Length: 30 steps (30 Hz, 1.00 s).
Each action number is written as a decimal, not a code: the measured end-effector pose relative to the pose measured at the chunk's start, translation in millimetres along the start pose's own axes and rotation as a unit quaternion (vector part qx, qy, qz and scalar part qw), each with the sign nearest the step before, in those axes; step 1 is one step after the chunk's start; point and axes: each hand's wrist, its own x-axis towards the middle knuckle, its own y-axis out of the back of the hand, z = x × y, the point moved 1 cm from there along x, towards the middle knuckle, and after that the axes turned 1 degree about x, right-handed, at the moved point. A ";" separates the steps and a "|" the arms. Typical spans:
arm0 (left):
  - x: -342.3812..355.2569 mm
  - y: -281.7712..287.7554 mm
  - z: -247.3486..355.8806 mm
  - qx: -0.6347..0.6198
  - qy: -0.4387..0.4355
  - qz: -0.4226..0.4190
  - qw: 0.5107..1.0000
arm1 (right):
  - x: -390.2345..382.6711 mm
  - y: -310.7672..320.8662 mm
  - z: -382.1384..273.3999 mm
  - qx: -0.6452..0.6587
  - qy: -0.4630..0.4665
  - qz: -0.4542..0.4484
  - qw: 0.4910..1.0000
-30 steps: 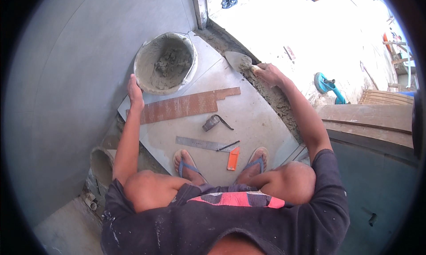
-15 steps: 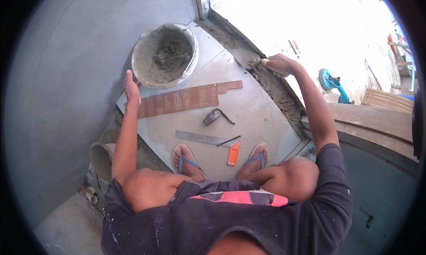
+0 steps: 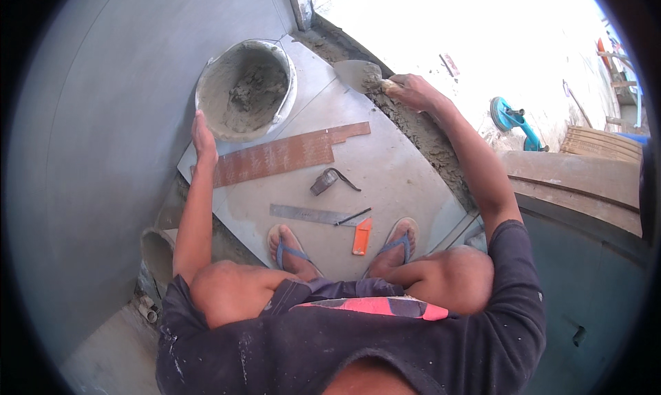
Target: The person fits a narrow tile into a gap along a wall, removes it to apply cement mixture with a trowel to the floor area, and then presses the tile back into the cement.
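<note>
My right hand grips the handle of a trowel, whose blade lies over the mortar strip along the tile's far right edge. Some mortar clings to the blade near the handle. At the left, my left hand rests against the side of a pale bucket, fingers stretched out. Grey wet mortar sits inside the bucket. Below the bucket lies a notched brown tile piece. A tape measure, a try square with an orange handle and a black pencil lie before my feet.
A grey tiled wall rises close on the left. Past the mortar strip, a teal suction lifter lies on the bright floor. Wooden boards stand at the right. A second round container is beside my left forearm.
My right hand has moved slightly left and farther away, taking the trowel along the mortar strip. My left hand stays at the bucket's side. The whole view has shifted a little.
</note>
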 end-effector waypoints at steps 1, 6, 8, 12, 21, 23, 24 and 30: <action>-0.9 -2.6 1.4 -0.004 -0.001 -0.002 1.000 | 3.6 -1.3 2.6 -0.001 -0.016 -0.004 1.000; -1.9 -1.2 3.7 0.004 -0.001 0.005 1.000 | 20.3 -8.7 27.1 -0.055 -0.029 0.003 0.998; -3.0 3.7 3.4 -0.005 0.011 0.021 1.000 | 10.3 -14.1 30.2 -0.031 -0.048 -0.016 0.998; -4.7 4.0 5.4 0.002 0.020 0.029 0.999 | -13.9 -23.8 43.3 0.022 -0.073 -0.016 0.997; 3.1 6.2 3.9 -0.007 -0.002 0.019 1.000 | -60.5 -38.4 66.8 0.120 -0.134 -0.031 0.983; 5.8 5.0 2.3 -0.014 -0.011 0.001 1.000 | -63.0 -39.9 74.5 0.120 -0.125 -0.032 0.984; 7.7 5.6 2.0 -0.016 -0.009 0.003 1.000 | -63.0 -37.7 75.8 0.125 -0.122 -0.039 0.984; 7.9 1.9 3.1 -0.018 -0.012 0.009 1.000 | -73.9 -33.0 73.3 0.227 -0.138 -0.003 0.964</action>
